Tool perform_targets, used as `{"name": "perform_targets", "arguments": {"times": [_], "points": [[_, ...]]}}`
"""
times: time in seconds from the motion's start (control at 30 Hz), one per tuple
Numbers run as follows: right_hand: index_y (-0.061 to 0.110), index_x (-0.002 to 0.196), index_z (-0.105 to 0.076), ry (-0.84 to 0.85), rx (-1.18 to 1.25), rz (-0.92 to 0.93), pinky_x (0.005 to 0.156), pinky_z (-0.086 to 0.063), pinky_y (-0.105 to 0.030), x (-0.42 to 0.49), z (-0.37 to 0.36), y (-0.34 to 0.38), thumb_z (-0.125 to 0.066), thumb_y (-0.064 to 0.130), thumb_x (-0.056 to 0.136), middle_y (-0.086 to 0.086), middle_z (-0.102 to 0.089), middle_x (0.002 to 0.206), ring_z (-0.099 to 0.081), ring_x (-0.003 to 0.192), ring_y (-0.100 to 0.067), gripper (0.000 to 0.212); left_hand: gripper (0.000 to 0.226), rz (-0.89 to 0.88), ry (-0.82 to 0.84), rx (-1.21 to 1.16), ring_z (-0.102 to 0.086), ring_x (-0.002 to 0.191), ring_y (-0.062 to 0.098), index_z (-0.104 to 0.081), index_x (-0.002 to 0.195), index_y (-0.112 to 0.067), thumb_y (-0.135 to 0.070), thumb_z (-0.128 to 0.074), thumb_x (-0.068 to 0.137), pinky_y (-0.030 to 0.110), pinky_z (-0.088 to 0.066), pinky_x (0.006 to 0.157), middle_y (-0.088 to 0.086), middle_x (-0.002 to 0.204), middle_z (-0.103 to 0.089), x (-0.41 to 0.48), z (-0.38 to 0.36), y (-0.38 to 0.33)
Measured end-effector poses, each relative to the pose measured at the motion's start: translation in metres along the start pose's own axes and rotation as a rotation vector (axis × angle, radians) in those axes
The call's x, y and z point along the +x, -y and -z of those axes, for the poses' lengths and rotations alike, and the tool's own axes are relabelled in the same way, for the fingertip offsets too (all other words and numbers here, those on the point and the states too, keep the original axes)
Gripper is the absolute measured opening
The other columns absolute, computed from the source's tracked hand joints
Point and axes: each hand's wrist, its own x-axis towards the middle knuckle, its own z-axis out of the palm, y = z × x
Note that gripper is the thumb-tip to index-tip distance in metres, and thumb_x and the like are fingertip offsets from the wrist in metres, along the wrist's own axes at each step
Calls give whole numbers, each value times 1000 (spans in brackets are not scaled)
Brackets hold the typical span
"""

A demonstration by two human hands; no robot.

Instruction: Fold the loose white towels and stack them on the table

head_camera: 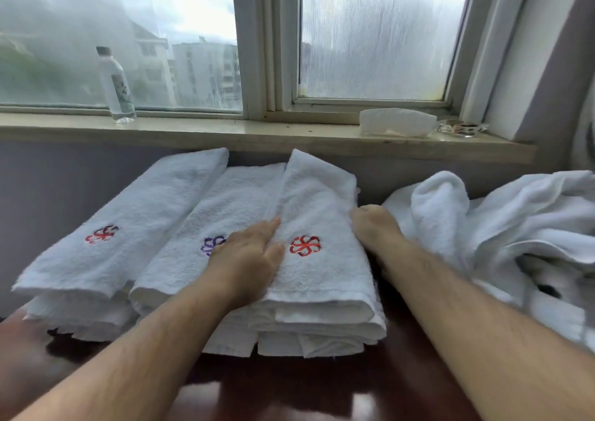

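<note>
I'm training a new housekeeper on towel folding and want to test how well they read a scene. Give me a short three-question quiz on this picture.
1. True or false: the left hand partly covers the purple emblem.
2. Where does the loose towel pile lie? A: left of the folded towels; B: right of them; C: on top of them.
3. How many embroidered emblems show in all on the folded towels?
Key: 1 true; 2 B; 3 three.
</note>
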Motion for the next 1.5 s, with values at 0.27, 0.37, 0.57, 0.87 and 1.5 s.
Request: {"name": "perform_targets", "arguments": {"times": [0.27,0.37,0.57,0.87,1.5], "points": [[26,97,-70,-10,112,175,68,-47,-16,-127,68,-37,-62,22,91,9,-71,82,-64,73,-3,11,31,-260,-338,-173,-47,125,9,-66,123,-34,-24,-58,95,36,-36,110,-16,126,-59,-63,-5,-55],[28,87,-72,-54,70,178,60,-44,-6,-159,99,-64,-67,19,90,9,-71,77,-63,71,4,11,24,-350,-366,-256,-54,103,3,-69,106,-36,-19,-60,92,29,-42,95,-22,106,-61,-83,-14,-94],[36,81,-74,-195,189,25,62,-49,-28,-193,156,-110,-63,34,79,11,-73,75,-65,65,-3,11,21,-453,-276,-423,-61,67,2,-72,90,-34,-15,-63,90,11,-42,60,-17,73,-65,-105,-58,-154],[23,64,-59,-292,110,-11,57,-46,-24,-167,143,-159,-60,29,93,12,-62,55,-56,51,-3,30,16,-192,-149,-676,-64,68,-1,-68,84,-37,-23,-64,91,19,-48,63,-17,72,-70,-72,-153,-166],[12,79,-74,-29,648,138,49,-43,-23,-129,123,-152,-37,47,94,-13,-60,58,-54,51,-15,53,23,-159,-236,-1069,-65,72,0,-65,107,-43,-35,-77,88,21,-56,69,-16,79,-64,8,-193,-169]]}}
